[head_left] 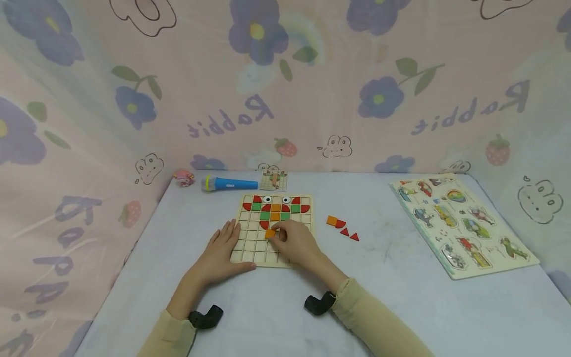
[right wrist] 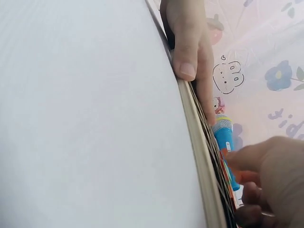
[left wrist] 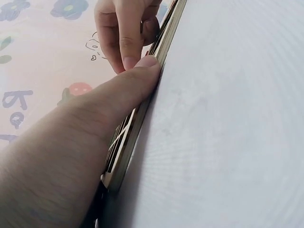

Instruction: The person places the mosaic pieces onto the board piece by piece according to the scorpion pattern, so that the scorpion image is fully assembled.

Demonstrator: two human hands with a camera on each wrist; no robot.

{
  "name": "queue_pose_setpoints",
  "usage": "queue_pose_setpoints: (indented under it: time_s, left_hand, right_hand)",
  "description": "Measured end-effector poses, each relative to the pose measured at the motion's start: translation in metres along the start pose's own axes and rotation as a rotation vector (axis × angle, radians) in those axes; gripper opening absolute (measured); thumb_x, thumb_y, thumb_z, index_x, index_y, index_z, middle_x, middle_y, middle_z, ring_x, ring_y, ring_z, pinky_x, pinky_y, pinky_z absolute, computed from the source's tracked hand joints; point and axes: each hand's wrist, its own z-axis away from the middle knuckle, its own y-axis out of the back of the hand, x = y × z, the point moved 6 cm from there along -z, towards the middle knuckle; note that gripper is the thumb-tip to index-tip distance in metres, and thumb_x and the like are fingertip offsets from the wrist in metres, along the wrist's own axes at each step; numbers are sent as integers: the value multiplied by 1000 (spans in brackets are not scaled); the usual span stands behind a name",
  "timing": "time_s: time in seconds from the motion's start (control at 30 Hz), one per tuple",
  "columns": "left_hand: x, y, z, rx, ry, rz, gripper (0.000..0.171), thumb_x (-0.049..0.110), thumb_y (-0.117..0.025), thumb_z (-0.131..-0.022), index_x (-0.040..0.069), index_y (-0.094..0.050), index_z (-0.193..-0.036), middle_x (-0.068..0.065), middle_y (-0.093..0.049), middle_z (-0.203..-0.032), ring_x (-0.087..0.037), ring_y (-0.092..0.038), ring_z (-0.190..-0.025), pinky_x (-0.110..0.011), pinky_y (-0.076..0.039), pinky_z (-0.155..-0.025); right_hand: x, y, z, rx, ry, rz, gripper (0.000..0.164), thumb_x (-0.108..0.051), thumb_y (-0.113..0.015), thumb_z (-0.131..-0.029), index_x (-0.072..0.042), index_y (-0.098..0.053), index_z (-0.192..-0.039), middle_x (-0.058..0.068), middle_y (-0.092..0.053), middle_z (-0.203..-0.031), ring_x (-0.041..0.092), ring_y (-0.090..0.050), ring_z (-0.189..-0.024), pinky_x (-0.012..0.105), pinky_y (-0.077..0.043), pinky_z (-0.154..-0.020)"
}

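Note:
A wooden grid board lies on the table, its upper cells filled with red, green and orange pieces and two eye discs. My right hand pinches an orange square tile over the middle of the grid, just below a red quarter-round piece. With straight fingers, my left hand rests along the board's left side, its thumb at the front edge. In the left wrist view the left thumb lies against the board's edge, near the right hand's fingers.
Right of the board lie an orange square, a red quarter-round and two red triangles. A pattern card, a blue toy microphone and a pink figurine stand behind. A picture puzzle board lies far right.

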Motion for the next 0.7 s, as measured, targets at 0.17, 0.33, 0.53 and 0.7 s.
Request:
queue_pose_setpoints:
  time_s: [0.17,0.33,0.53,0.7]
  left_hand:
    - [-1,0,0,3,-1,-7,129,79,-73,-82,0,-17,-168,-19,-10,-177,-37,-5,-165,-59,-7,-132]
    - [-2,1,-1,3,-3,-18,130,81,-72,-81,0,-18,-168,-20,-11,-177,-38,-5,-165,-60,-7,-131]
    - [-3,1,-1,3,1,-18,130,80,-72,-82,-1,-19,-168,-20,-11,-177,-38,-6,-165,-60,-7,-131]
    - [-2,-3,-1,4,-1,-15,129,80,-71,-82,-1,-18,-168,-20,-11,-176,-39,-6,-165,-62,-8,-131]
  right_hand:
    - [6,1,-1,48,-18,38,30,-24,-79,-97,-7,-78,-123,-3,-66,-89,10,-54,-76,23,-47,-66]
    - [9,-1,-5,74,-39,44,31,-23,-77,-99,-6,-78,-125,-3,-64,-83,10,-53,-72,23,-46,-64]
    - [9,-1,-7,100,-55,17,30,-20,-75,-99,-5,-77,-125,-5,-58,-75,9,-50,-66,22,-40,-58]
    - [11,0,-5,118,-51,10,27,-19,-75,-99,-4,-78,-123,-5,-58,-72,9,-49,-63,22,-41,-57]
